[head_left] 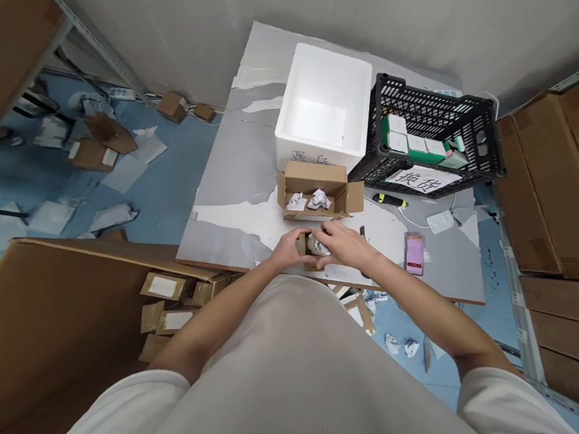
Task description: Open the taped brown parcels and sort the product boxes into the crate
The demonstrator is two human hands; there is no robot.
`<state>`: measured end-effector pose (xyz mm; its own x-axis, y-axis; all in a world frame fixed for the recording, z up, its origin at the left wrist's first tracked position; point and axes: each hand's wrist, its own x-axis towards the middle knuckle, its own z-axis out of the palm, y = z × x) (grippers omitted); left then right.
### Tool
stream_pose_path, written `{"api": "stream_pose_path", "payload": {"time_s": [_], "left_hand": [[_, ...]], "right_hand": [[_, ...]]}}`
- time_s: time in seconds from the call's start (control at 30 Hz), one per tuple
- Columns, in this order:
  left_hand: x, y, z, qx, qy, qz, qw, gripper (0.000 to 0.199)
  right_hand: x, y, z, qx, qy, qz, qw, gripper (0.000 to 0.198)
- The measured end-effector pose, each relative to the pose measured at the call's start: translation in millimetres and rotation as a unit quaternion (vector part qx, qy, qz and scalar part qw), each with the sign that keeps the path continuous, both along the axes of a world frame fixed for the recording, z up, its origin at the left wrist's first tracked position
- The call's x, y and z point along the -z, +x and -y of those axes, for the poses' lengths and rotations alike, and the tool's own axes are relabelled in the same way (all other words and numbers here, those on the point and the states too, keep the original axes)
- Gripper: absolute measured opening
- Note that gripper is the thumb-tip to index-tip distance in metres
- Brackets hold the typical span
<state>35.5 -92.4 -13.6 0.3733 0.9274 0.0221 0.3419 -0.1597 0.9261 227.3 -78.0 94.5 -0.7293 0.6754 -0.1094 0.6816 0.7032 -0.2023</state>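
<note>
At the table's near edge my left hand (pixel 291 249) is closed round the left side of a small cardboard box (pixel 302 244). My right hand (pixel 340 243) grips a shiny, silvery, clear-wrapped item (pixel 318 245) at the box's opening. What is inside the wrapping is too small to make out, and the fingers hide part of it. Just beyond both hands stands a larger open cardboard box (pixel 315 177) with its flaps spread. Two crumpled white papers (pixel 319 199) lie in it.
A white foam box (pixel 284 147) stands behind, beside a black plastic crate (pixel 486 131) holding green-and-white boxes (pixel 417 143). A black-and-yellow cutter (pixel 390 200) and a phone (pixel 414 254) lie to the right. A big carton (pixel 76 314) with small boxes is at lower left. Paper litters the floor.
</note>
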Motion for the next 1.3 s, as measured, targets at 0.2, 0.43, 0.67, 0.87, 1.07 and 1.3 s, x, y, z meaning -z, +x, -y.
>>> {"api": "stream_pose_path", "payload": {"time_s": [0.2, 0.43, 0.67, 0.87, 1.07, 1.3], "left_hand": [[1.7, -3.1, -2.2, 0.02, 0.002, -0.003, 1.0, 0.087], [9.1, -1.9, 4.2, -0.008, -0.049, 0.049, 0.998, 0.116], [12.2, -0.6, 13.1, -0.027, -0.009, 0.028, 0.999, 0.085], [-3.4, -29.4, 3.7, 0.181, 0.102, -0.037, 0.977, 0.066], [-2.6, -25.9, 1.4, 0.155, 0.12, -0.068, 0.978, 0.051], [4.8, -12.5, 11.3, 0.082, 0.093, -0.064, 0.99, 0.062]], "right_hand": [[46.0, -2.2, -7.5, -0.056, -0.03, 0.017, 0.998, 0.072], [59.5, 22.9, 21.5, 0.08, -0.003, -0.08, 0.994, 0.07], [84.2, 16.5, 60.4, 0.267, -0.056, -0.274, 0.922, 0.047], [83.4, 38.9, 47.1, 0.086, -0.053, -0.177, 0.979, 0.058], [89.1, 32.2, 54.6, 0.057, -0.005, -0.241, 0.969, 0.046], [85.5, 6.6, 28.4, 0.197, -0.005, -0.254, 0.947, 0.033]]}}
